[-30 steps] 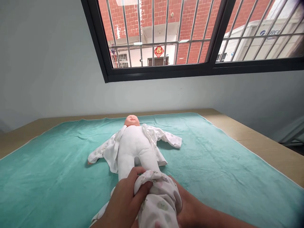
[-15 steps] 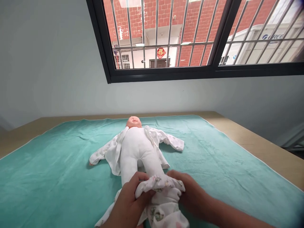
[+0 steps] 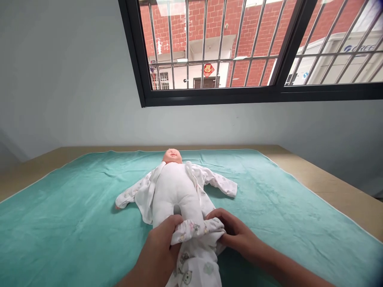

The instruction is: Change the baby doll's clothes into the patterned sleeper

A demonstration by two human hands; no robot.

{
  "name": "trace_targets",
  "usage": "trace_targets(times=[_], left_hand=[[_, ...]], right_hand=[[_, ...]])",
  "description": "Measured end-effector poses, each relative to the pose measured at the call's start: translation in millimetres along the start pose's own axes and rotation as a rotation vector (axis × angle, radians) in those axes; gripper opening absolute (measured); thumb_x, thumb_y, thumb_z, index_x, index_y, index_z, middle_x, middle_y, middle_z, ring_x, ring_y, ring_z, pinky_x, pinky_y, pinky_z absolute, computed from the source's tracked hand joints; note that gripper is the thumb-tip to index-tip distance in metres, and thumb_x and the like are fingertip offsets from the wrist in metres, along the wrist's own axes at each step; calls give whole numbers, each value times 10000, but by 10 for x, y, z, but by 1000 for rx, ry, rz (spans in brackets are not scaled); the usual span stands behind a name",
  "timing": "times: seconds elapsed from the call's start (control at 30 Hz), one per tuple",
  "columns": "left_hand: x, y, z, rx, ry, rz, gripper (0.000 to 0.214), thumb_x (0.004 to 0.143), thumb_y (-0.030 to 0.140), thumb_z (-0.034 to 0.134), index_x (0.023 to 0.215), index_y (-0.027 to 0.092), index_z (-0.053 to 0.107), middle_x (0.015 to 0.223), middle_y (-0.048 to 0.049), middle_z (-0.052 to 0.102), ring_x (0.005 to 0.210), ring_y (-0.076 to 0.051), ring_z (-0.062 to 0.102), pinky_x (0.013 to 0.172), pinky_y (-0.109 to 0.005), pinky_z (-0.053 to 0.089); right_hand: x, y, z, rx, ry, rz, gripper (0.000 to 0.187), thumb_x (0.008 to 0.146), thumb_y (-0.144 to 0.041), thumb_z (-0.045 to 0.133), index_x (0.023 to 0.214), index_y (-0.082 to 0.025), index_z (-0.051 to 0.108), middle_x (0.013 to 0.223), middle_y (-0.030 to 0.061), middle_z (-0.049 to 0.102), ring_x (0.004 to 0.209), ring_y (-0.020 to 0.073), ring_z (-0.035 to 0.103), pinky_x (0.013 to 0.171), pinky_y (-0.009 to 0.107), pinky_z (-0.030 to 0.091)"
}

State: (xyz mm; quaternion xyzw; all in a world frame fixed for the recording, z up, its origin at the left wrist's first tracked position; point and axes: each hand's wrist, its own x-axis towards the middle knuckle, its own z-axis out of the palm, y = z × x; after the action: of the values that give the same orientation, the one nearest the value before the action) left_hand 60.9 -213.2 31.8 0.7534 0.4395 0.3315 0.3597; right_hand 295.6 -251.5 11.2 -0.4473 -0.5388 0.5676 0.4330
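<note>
A baby doll (image 3: pixel 175 187) with a white cloth body lies on its back, head away from me. Its arms are in an open white printed jacket (image 3: pixel 145 201). Printed baby pants (image 3: pixel 199 261) are bunched around the doll's leg on the right. My left hand (image 3: pixel 163 249) is closed on the left side of the waistband, thumb on top. On the right side of the same waistband, my right hand (image 3: pixel 231 231) pinches the fabric between thumb and fingers. The doll's lower legs are hidden by the pants and my hands.
A green cloth (image 3: pixel 74 223) covers most of the wooden table (image 3: pixel 323 175), whose edges show on both sides. Behind it rise a grey wall (image 3: pixel 74 79) and a dark-framed window (image 3: pixel 209 97) with metal bars.
The waistband has been stretched straighter across the leg. My right hand has shifted left and up a little, with more of its fingers showing. The view has tilted slightly.
</note>
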Motion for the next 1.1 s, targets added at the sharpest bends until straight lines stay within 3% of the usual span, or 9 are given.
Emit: trace_targets(times=[0.07, 0.17, 0.33, 0.43, 0.53, 0.7, 0.87, 1.0, 1.1], left_hand=[[4, 8, 6, -26, 6, 0, 157, 860, 319, 493, 927, 257, 621, 830, -1, 707, 760, -198, 647, 714, -278, 478], [51, 58, -59, -97, -86, -39, 148, 844, 344, 536, 903, 227, 605, 836, -8, 682, 776, -193, 617, 718, -275, 462], [179, 172, -392, -469, -589, -207, 338, 687, 398, 751, 825, 181, 531, 740, 54, 535, 695, -109, 479, 619, -204, 343], [199, 242, -571, -597, -714, -199, 373, 706, 428, 752, 745, 170, 485, 747, 52, 479, 693, -93, 432, 621, -204, 310], [203, 278, -624, -602, -618, -111, 379, 778, 457, 688, 709, 178, 440, 828, 26, 475, 744, -108, 425, 663, -224, 327], [276, 120, -492, -538, -291, -107, 448, 821, 593, 581, 724, 206, 378, 759, 38, 434, 714, -117, 370, 659, -233, 308], [326, -111, -289, -411, -197, -113, 528, 779, 709, 551, 731, 207, 395, 689, 57, 338, 697, -123, 317, 648, -246, 276], [322, -157, -182, -364, -216, -61, 574, 766, 772, 497, 730, 210, 388, 691, 61, 296, 687, -120, 309, 653, -256, 276], [331, -158, -138, -336, -160, -61, 618, 728, 819, 482, 706, 211, 381, 670, 67, 276, 662, -115, 291, 643, -256, 266]], right_hand=[[-4, 13, -30, 31, -31, -6, 313, 768, -308, 682, 1046, -200, 588, 921, 7, 590, 840, 174, 527, 708, 271, 417], [27, 45, -36, -52, 87, -17, 236, 788, -348, 679, 933, -188, 583, 861, 0, 579, 809, 167, 521, 699, 267, 410], [173, -32, -35, -264, 323, -142, 140, 854, -330, 573, 875, -192, 564, 846, 0, 580, 780, 163, 516, 692, 276, 409], [253, -100, -43, -384, 382, -214, 83, 856, -278, 534, 889, -205, 559, 867, 4, 589, 796, 172, 522, 708, 290, 412], [286, -89, -46, -462, 430, -253, 62, 864, -269, 510, 866, -213, 538, 852, 7, 583, 796, 182, 525, 714, 298, 417], [314, 36, -64, -503, 468, -220, 133, 856, -348, 540, 831, -218, 529, 836, 14, 592, 782, 194, 526, 733, 309, 432], [335, 60, -63, -372, 374, -96, 106, 800, -296, 542, 852, -208, 572, 892, 20, 626, 835, 205, 580, 761, 308, 466], [318, -253, 104, -424, 318, -236, 244, 838, -407, 552, 983, -222, 621, 1040, 54, 651, 1020, 235, 585, 895, 328, 454], [374, -605, 323, -701, 183, -203, 304, 732, -499, 675, 817, -208, 661, 854, 44, 672, 835, 222, 592, 798, 323, 449]])
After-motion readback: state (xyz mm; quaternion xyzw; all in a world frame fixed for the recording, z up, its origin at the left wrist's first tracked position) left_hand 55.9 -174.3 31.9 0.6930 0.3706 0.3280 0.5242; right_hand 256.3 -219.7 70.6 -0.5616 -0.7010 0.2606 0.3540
